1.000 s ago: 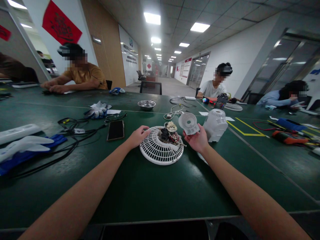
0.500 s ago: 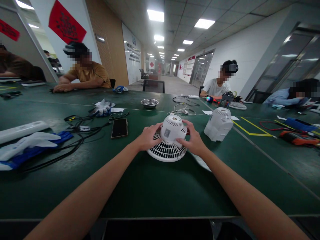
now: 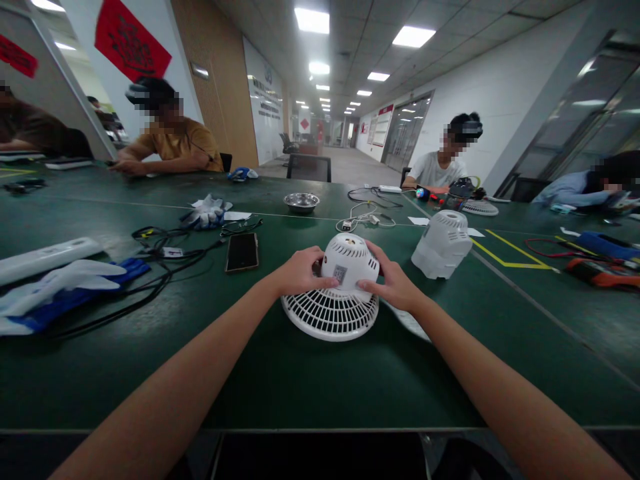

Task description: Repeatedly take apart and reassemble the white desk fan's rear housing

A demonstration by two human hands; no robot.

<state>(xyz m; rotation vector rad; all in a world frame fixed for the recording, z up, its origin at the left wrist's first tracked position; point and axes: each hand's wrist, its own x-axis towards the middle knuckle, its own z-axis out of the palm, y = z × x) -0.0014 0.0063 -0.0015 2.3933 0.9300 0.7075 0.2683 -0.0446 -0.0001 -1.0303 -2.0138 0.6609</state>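
Observation:
Between my hands is a white fan motor housing (image 3: 350, 263), with vent slots round its top and a square printed label on its front. It sits over a round white fan grille (image 3: 333, 317) on the green table. My left hand (image 3: 304, 273) grips the housing's left side, its thumb across the lower front. On the opposite side my right hand (image 3: 393, 283) wraps round the housing, thumb pressed near the bottom front edge. A flat white piece (image 3: 407, 323) lies partly hidden under my right forearm. The fingertips behind the housing are hidden.
A white plastic fan base (image 3: 443, 247) stands to the right. Ahead is a metal bowl (image 3: 301, 202); a phone (image 3: 242, 252) lies left of my hands. Gloves (image 3: 65, 290), black cables (image 3: 165, 273) and a power strip (image 3: 50, 260) lie farther left. Other people sit round the table.
My left thumb has come onto the housing's front. The grille appears closer to me and slightly more to the left, with more of it showing.

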